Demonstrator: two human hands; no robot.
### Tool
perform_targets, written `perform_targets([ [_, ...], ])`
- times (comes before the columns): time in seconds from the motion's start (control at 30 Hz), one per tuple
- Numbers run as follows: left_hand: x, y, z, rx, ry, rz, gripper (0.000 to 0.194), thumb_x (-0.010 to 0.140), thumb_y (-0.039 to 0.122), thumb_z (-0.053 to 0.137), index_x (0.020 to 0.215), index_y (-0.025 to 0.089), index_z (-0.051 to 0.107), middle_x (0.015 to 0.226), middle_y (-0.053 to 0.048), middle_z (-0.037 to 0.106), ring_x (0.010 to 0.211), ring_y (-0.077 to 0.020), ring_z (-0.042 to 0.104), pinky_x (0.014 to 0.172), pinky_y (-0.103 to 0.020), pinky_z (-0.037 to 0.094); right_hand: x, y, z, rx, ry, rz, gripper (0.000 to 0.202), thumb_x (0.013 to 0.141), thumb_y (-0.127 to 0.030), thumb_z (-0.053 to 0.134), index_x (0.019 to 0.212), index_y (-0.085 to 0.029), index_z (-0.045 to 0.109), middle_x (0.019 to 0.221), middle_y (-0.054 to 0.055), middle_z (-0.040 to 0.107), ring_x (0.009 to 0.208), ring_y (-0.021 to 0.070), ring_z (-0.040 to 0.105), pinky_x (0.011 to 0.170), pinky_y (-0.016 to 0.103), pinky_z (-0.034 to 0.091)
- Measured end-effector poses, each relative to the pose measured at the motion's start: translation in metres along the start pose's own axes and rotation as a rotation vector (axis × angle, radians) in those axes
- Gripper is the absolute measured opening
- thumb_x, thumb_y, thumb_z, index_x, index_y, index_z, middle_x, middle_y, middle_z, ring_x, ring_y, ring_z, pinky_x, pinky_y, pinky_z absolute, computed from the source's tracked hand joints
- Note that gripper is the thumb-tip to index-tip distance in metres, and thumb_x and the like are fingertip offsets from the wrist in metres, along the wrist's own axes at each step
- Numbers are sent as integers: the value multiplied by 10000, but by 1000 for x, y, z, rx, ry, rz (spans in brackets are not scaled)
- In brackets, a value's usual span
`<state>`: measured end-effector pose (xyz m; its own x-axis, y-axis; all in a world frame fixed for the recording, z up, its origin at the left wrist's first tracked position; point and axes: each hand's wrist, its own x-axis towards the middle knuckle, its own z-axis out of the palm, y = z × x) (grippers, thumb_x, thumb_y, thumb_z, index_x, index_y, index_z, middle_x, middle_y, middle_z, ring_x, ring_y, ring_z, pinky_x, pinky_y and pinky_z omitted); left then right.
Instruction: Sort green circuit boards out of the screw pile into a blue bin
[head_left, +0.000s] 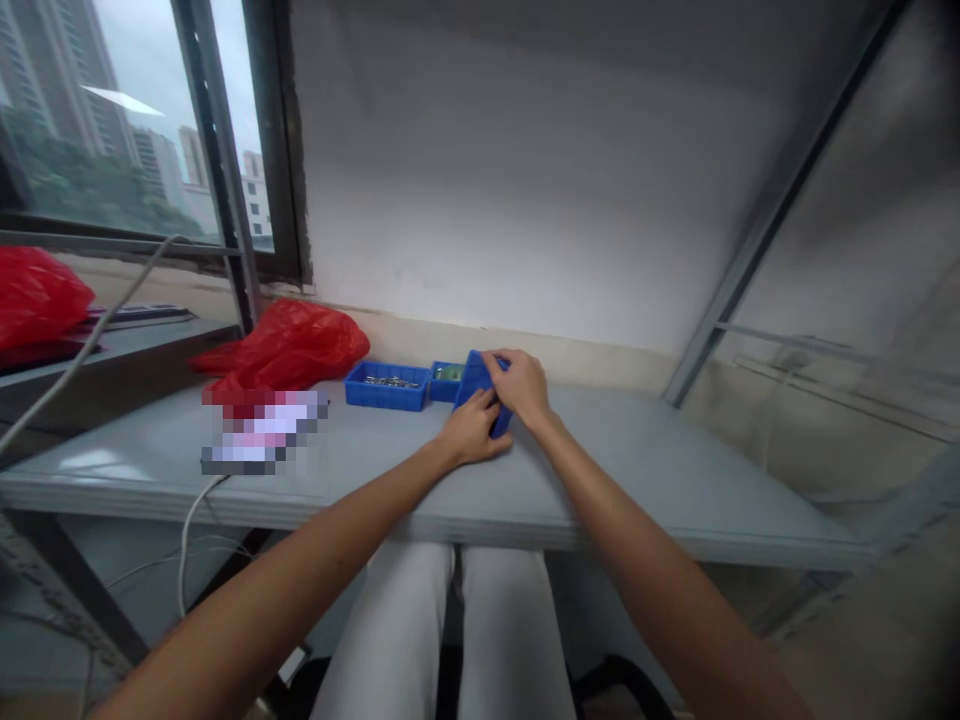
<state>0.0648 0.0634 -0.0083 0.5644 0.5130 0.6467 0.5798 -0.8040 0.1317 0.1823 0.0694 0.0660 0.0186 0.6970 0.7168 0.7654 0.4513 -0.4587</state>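
A small blue plastic bin (470, 378) is tipped up on its side on the grey table. My right hand (523, 383) grips its raised upper edge, fingers bent over the rim. Lower down, my left hand (471, 428) is closed around the near side of the same bin, with the thumb apart from the fingers. What the tilted bin contains is hidden by my hands. Just left of it stands another blue bin (444, 392) with something green inside. Beside that, a wider blue bin (386, 388) holds several small metal pieces.
A red plastic bag (300, 340) lies at the back left of the table (637, 470). In front of it is a blurred-out flat device (266, 435) with a white cable (186, 540) hanging over the edge. Metal frame posts (780, 205) and a wall bound the table.
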Motion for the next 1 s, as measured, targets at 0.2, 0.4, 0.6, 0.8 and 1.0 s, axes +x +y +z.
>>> perform_targets([
  [0.2, -2, -2, 0, 33, -21, -13, 418, 794, 377, 619, 1134, 136, 649, 1161, -139, 633, 1097, -315, 563, 964, -458, 480, -23, 5, 17, 209, 254, -27, 330, 890, -456, 503, 945, -186, 685, 983, 105, 682, 975, 234, 610, 960, 377, 428],
  [0.4, -2, -2, -2, 28, -77, -85, 510, 749, 376, 668, 1197, 137, 618, 1138, -151, 635, 1033, -317, 616, 911, -423, 515, -43, 22, 38, 349, 292, -53, 343, 899, -408, 482, 1167, -198, 523, 1144, 104, 582, 1093, 220, 556, 1003, 382, 412],
  [0.6, 0, -3, -2, 40, -140, -98, 516, 741, 367, 666, 1195, 128, 608, 1180, -172, 617, 1117, -333, 581, 971, -457, 479, -47, 27, 42, 364, 222, -31, 550, 911, -420, 477, 1395, -196, 345, 1417, 131, 460, 1317, 225, 435, 1101, 399, 336],
  [0.8, 2, -1, -4, 117, -123, -122, 533, 749, 356, 640, 1216, 104, 590, 1238, -212, 573, 1182, -375, 512, 968, -530, 458, -48, 25, 42, 440, 171, 92, 777, 870, -449, 546, 1498, -178, 177, 1387, 156, 517, 1278, 261, 505, 1049, 410, 406],
  [1.0, 1, -1, -4, 152, -117, -132, 425, 780, 333, 593, 1137, 106, 636, 1206, -183, 596, 1103, -338, 555, 946, -464, 494, -48, 29, 47, 465, 84, 301, 614, 845, -500, 562, 1362, -215, 393, 1058, 101, 707, 977, 259, 679, 861, 382, 513],
])
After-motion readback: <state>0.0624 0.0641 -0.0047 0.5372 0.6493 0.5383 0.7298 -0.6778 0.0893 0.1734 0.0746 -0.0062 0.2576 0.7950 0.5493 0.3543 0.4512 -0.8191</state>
